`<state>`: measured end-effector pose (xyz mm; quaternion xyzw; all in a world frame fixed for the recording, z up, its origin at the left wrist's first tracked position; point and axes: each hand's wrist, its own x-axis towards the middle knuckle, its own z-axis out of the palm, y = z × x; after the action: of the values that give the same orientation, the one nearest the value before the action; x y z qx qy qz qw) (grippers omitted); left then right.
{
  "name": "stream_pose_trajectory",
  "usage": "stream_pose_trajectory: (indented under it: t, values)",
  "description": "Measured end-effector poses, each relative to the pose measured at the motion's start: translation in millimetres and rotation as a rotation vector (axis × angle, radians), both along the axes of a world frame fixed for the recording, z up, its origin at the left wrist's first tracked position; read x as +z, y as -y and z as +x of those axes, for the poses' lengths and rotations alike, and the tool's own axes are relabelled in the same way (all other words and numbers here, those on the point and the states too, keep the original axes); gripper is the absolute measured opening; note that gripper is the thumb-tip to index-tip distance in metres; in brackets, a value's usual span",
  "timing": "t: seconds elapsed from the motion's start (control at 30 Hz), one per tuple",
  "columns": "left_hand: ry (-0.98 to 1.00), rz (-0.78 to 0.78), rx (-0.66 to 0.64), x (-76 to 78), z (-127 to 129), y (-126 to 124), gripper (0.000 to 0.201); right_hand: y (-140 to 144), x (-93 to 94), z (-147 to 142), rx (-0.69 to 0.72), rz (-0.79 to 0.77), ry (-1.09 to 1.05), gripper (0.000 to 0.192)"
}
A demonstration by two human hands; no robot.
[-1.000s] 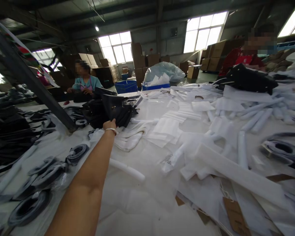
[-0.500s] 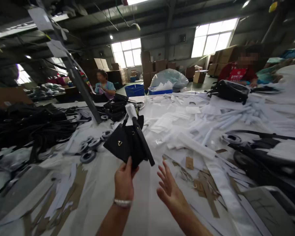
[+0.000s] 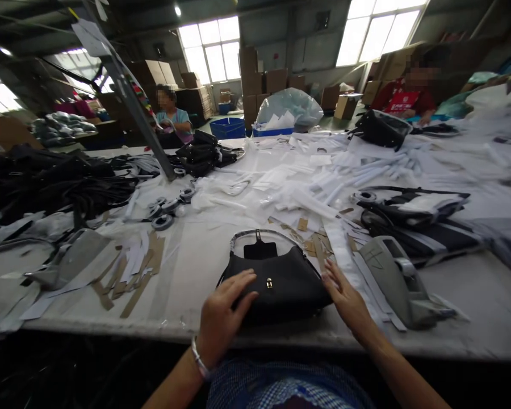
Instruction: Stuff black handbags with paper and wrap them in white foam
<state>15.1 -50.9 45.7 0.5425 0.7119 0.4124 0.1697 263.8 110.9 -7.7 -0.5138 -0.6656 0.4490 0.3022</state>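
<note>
A small black handbag (image 3: 281,281) with a gold clasp lies flat near the front edge of the white table (image 3: 204,267), its wrapped handle (image 3: 259,234) arching away from me. My left hand (image 3: 223,315) rests on the bag's left side with fingers spread. Fingers of my right hand (image 3: 344,298) touch the bag's right end. Neither hand grips anything.
A grey tape dispenser (image 3: 398,281) sits right of the bag. Cardboard strips (image 3: 132,267), rolled straps (image 3: 164,210) and white foam wrapping (image 3: 306,187) litter the table. Black bags (image 3: 202,153) are piled at the back and left. Two other people (image 3: 172,116) work at the far side.
The black handbag, held up in my left hand half a second ago, now lies flat at the table's front edge. Both hands have come down onto it.
</note>
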Motion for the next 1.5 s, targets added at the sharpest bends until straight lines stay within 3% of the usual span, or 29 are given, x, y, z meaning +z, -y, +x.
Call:
stream_pose_trajectory:
  t: [0.03,0.1,0.17,0.23,0.3,0.43,0.53,0.63,0.7,0.83,0.97,1.07,1.13,1.3,1.37,1.43,1.47,1.5]
  values:
    - [-0.141,-0.021,-0.043,-2.9,-12.0,-0.4,0.044,1.7,4.7,5.6,0.010,0.178,0.070,0.061]
    - [-0.367,-0.116,-0.175,-11.3,-26.9,-3.0,0.065,7.6,17.0,5.7,0.209,0.476,0.178,0.059]
    - [-0.557,-0.185,-0.294,-19.3,-28.6,-5.4,0.083,13.7,27.1,-5.2,0.526,0.659,0.272,0.063]
    - [-0.706,-0.190,-0.338,-25.4,-22.1,-5.7,0.091,16.5,29.8,-20.1,0.747,0.758,0.372,0.074]
    - [-0.795,-0.160,-0.320,-31.7,-14.2,-4.0,0.087,15.9,23.0,-32.4,0.822,0.803,0.448,0.078]
    - [-0.866,-0.075,-0.300,-57.5,-7.8,4.5,0.064,16.0,-12.6,-37.5,0.804,0.854,0.507,0.061]
    - [-0.853,-0.039,-0.300,-83.8,-6.2,14.4,0.065,24.8,-39.8,-28.6,0.787,0.843,0.509,0.061]
    - [-0.805,-0.043,-0.322,-100.1,-0.3,21.6,0.066,33.9,-48.8,-21.4,0.802,0.787,0.479,0.072]
    - [-0.785,-0.051,-0.317,-103.8,5.1,22.2,0.071,35.5,-42.6,-23.3,0.807,0.743,0.465,0.070]
    - [-0.786,-0.065,-0.267,-105.7,12.5,17.6,0.071,28.0,-15.5,-48.0,0.762,0.644,0.453,0.042]
    - [-0.811,-0.047,-0.248,-109.2,12.7,16.2,0.076,15.3,3.6,-87.6,0.818,0.707,0.603,0.025]
    - [-0.869,-0.004,-0.239,-114.7,9.9,16.8,0.077,9.7,6.4,-109.5,0.964,0.795,0.722,0.026]
    - [-0.914,0.028,-0.229,-119.9,7.6,16.7,0.078,11.4,5.4,-118.2,1.006,0.770,0.766,0.029]
    - [-0.976,0.123,-0.187,-130.7,5.6,13.5,0.076,16.1,7.1,-129.5,0.823,0.503,0.933,0.036]
    - [-0.977,0.174,-0.149,-132.3,4.9,11.1,0.073,-1.5,12.9,-130.7,0.951,0.344,0.873,0.041]
    - [-0.979,0.218,-0.114,-133.8,2.5,8.4,0.073,-37.0,21.1,-129.8,1.092,0.170,0.737,0.044]
    - [-1.001,0.236,-0.115,-135.4,0.8,7.0,0.074,-60.4,25.5,-128.6,1.076,0.139,0.682,0.044]
    - [-1.040,0.259,-0.130,-137.8,-0.9,5.6,0.074,-86.1,29.6,-126.8,0.972,0.170,0.660,0.044]
